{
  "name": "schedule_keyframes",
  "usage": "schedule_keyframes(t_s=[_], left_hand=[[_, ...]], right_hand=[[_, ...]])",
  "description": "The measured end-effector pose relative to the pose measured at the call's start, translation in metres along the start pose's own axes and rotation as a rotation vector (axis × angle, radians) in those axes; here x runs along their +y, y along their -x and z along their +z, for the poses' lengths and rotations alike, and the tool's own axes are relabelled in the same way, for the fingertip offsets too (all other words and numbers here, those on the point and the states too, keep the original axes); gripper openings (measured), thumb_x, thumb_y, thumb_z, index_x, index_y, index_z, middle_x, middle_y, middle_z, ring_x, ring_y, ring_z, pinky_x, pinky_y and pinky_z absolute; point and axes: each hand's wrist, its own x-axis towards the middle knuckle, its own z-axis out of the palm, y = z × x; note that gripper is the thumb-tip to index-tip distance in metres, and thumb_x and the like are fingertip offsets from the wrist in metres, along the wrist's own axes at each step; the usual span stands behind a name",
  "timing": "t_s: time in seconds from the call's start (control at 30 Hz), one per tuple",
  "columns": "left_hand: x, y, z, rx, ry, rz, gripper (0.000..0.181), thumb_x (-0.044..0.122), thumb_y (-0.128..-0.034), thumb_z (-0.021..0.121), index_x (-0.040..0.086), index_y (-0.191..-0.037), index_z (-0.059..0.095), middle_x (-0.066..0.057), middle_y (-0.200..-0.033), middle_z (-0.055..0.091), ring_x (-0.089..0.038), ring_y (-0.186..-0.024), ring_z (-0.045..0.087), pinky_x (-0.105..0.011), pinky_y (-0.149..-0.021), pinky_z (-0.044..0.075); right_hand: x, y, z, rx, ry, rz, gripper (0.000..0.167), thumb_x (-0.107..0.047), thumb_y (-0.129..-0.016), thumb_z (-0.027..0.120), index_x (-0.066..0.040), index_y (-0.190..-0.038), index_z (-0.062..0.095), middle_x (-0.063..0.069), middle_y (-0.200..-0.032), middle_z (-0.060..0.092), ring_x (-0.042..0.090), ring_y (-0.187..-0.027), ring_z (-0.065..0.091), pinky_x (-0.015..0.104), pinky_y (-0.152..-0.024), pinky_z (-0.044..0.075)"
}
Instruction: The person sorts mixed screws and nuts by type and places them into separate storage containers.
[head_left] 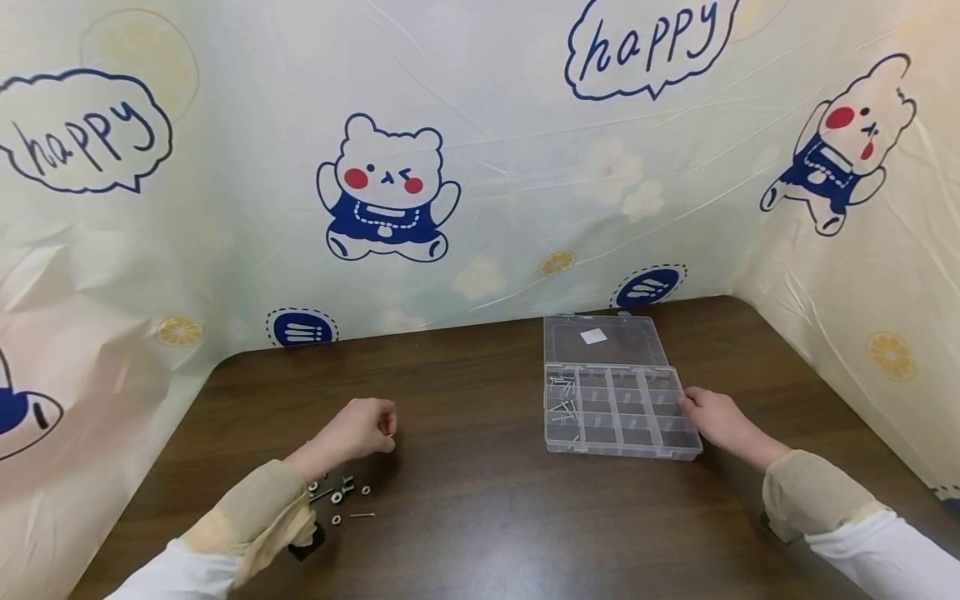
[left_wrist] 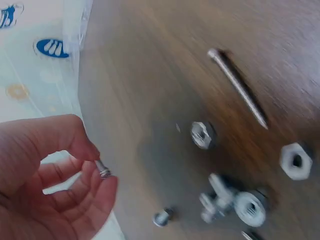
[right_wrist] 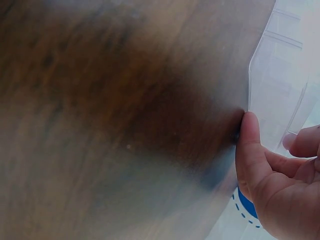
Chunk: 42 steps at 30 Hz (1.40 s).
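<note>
the left hand (head_left: 363,428) pinches a tiny screw (left_wrist: 103,171) above the table (head_left: 465,508), near loose nuts (left_wrist: 296,161) and bolts (left_wrist: 163,217). the right hand (head_left: 716,419) grips the side of the open clear box (head_left: 622,451), with more screws (head_left: 564,407) in its left spaces.

A pale, creased sheet (head_left: 510,208) surrounds the brown wood-grain table (head_left: 472,483) from nine o'clock through twelve to three. Its printed speech bubbles (head_left: 652,46) reading "happy" sit at ten and one, a cartoon bear (head_left: 836,162) at two; soft light (head_left: 498,554) gleams on the table at six.
</note>
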Motion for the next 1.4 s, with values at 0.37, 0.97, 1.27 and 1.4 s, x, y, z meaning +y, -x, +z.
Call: schedule_keyframes(t_s=[0.37,0.97,1.27,1.4], left_hand=[[0.029,-0.015,0.010,0.087,-0.060,0.228,0.019,-0.003,-0.0612,0.060,0.012,-0.068,0.051,0.005,-0.061,0.043,-0.008,-0.057,0.039,-0.023,-0.052,0.034],[0.087,-0.043,0.023,0.096,-0.110,0.480,0.015,-0.004,-0.0683,0.058,0.010,-0.075,0.055,0.005,-0.070,0.047,-0.008,-0.063,0.043,-0.021,-0.058,0.038],[0.119,-0.058,0.032,0.084,-0.094,0.539,0.016,-0.003,-0.0692,0.059,0.010,-0.077,0.056,0.002,-0.073,0.053,-0.008,-0.067,0.050,-0.020,-0.061,0.042],[0.131,-0.067,0.037,0.052,-0.085,0.537,0.014,-0.002,-0.0708,0.060,0.009,-0.078,0.057,0.003,-0.072,0.054,-0.008,-0.066,0.049,-0.019,-0.061,0.041]], right_hand=[[0.000,0.000,0.001,0.030,0.000,-0.017,0.038,-0.011,-0.093,0.036,0.022,-0.110,0.046,0.038,-0.108,0.051,0.047,-0.101,0.050,0.053,-0.081,0.041],[0.002,-0.001,0.002,0.057,0.012,-0.031,0.037,-0.011,-0.092,0.037,0.021,-0.109,0.048,0.038,-0.107,0.052,0.047,-0.099,0.051,0.053,-0.080,0.041],[0.004,-0.001,0.003,0.049,0.013,-0.026,0.038,-0.011,-0.092,0.037,0.022,-0.110,0.047,0.039,-0.108,0.051,0.048,-0.101,0.050,0.053,-0.082,0.041],[0.003,-0.001,0.003,0.038,0.007,-0.018,0.039,-0.011,-0.093,0.036,0.023,-0.111,0.046,0.039,-0.109,0.050,0.048,-0.101,0.050,0.053,-0.082,0.041]])
